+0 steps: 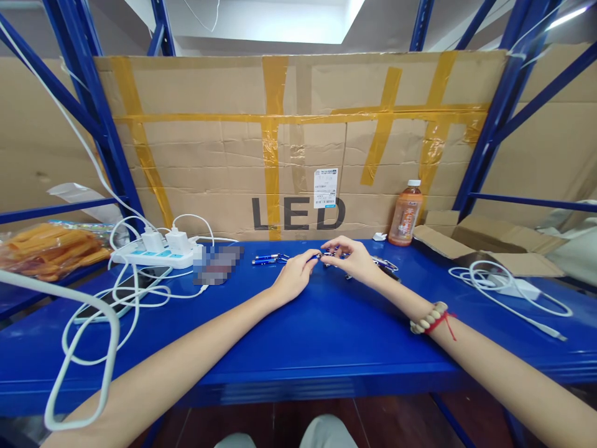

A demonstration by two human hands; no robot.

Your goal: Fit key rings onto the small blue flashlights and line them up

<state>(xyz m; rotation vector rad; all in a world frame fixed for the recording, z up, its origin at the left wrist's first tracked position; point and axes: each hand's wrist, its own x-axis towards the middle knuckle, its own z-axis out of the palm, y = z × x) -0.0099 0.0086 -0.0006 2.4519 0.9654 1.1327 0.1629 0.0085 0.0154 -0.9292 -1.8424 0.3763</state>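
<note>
Over the middle of the blue table (298, 336), my two hands meet at the fingertips. My left hand (295, 278) is closed in a pinch on a small shiny metal piece (319, 256), too small to name exactly. My right hand (354, 260), with its fingers curled, pinches at the same piece from the other side. Left of my left hand lie slim blue pen-like cylinders (265, 260) with metal clasps at one end. Partly hidden behind my right hand is a group of small metal and dark items (386, 266).
A white power strip (158, 254) with chargers and tangled white cables stands left, near a phone (124, 294). An orange drink bottle (405, 213) stands at the back right. Further right are an open cardboard box (527, 264) and a white cable (517, 305). Taped cardboard (224, 168) walls the back.
</note>
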